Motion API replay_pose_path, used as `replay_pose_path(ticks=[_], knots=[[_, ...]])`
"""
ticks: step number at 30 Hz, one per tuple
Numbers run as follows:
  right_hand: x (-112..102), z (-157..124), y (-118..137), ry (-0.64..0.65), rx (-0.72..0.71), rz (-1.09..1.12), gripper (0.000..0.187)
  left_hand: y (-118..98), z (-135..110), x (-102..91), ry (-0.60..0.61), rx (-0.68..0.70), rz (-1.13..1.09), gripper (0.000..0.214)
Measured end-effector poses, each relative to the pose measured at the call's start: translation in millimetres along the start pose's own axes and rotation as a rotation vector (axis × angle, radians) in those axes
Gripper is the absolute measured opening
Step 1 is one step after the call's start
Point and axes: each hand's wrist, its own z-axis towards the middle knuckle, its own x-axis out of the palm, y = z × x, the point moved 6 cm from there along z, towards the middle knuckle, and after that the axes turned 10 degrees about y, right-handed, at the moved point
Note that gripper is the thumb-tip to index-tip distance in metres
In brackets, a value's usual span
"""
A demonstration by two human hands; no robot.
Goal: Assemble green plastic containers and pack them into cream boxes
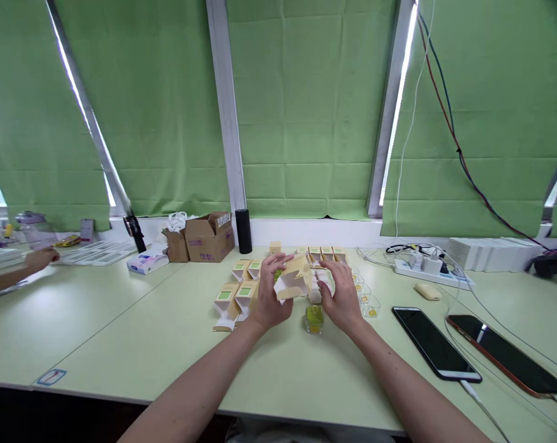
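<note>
The left hand grasps a small cardboard box, thumb on the near face and fingers curled over its top. It holds the box tilted above the tabletop, roughly at the middle of the scene. The right hand is against the box's right side with its back to the camera and its fingers bent toward the box. I cannot tell whether it grips the box or only touches it.

Just near of the box, between the two wrists, a small glass jar with green contents stands on the tabletop. Left of the left hand is a cluster of folded cartons with green labels, and more of them stand in a row on the far side of the hands. Right of the right hand are a few clear empty jars.

Further right lie two smartphones, a black one and one with a reddish edge, both with cables attached. Beyond them is a white power strip, with a small cream-coloured object just near it.

On the far left part of the tabletop stand an open brown shipping box, a black cylinder and a tissue pack. At the far left edge another person's hand rests near some white trays.
</note>
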Motion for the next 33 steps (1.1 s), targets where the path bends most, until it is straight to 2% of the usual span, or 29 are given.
replay_pose_path(ticks=[2,6,11,14,19,23,28,33], knots=[[-0.5,-0.1,1.3,-0.001,-0.002,-0.001,0.039,6.2,-1.1,-0.6,-0.053,-0.084,-0.044,0.048],[-0.8,-0.1,3.0,0.001,0.005,0.009,0.042,27.2,-6.8,5.0,-0.097,-0.317,-0.234,0.061],[-1.3,-0.2,4.8,-0.004,0.007,0.060,0.045,43.9,-7.7,16.2,-0.075,-0.472,-0.639,0.058],[-1.5,0.3,9.5,0.013,-0.012,0.127,0.046,47.5,-7.8,19.7,-0.059,-0.553,-0.763,0.058],[0.2,1.4,19.1,0.071,-0.034,0.245,0.047,45.4,-8.4,23.4,-0.028,-0.599,-0.815,0.059],[4.1,0.3,20.7,0.127,-0.021,0.375,0.048,45.5,-8.4,22.8,-0.051,-0.628,-0.804,0.058],[10.4,-2.3,18.6,0.186,0.022,0.455,0.038,47.5,-9.3,24.7,-0.051,-0.661,-0.811,0.056],[14.6,-1.7,16.5,0.203,0.055,0.556,0.032,49.6,-13.5,31.0,-0.024,-0.703,-0.819,0.067]])
